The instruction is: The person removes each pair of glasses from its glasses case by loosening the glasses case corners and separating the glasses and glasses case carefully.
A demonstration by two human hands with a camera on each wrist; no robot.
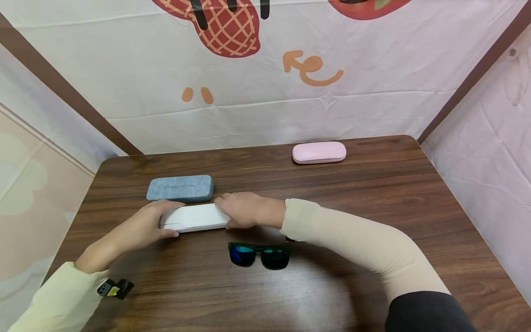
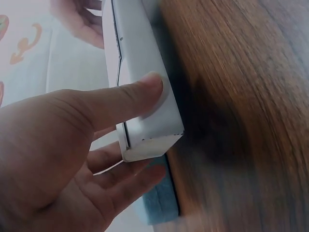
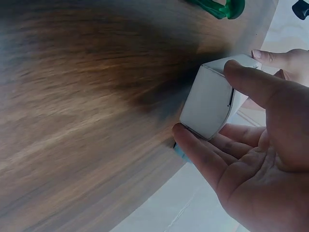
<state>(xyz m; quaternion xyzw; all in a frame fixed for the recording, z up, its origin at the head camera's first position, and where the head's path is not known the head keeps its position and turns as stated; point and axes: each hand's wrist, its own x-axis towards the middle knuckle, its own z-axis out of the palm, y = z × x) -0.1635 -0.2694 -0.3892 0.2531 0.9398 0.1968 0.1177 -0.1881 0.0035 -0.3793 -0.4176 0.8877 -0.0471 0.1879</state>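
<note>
A closed white case (image 1: 198, 217) lies on the table between both hands. My left hand (image 1: 141, 228) grips its left end, and in the left wrist view the thumb presses the long side of the white case (image 2: 145, 106) while the fingers lie behind. The right hand (image 1: 244, 210) holds the other end; in the right wrist view thumb and fingers span the end face of the white case (image 3: 205, 104). Just behind it sits a blue-grey case (image 1: 180, 188). Dark sunglasses with blue-green lenses (image 1: 259, 256) lie in front of the right hand.
A pink case (image 1: 319, 152) rests near the back edge of the brown wooden table (image 1: 373, 184). Behind the table hangs a white printed cloth (image 1: 265, 92). A dark device with a yellow patch (image 1: 114, 288) is on the left wrist.
</note>
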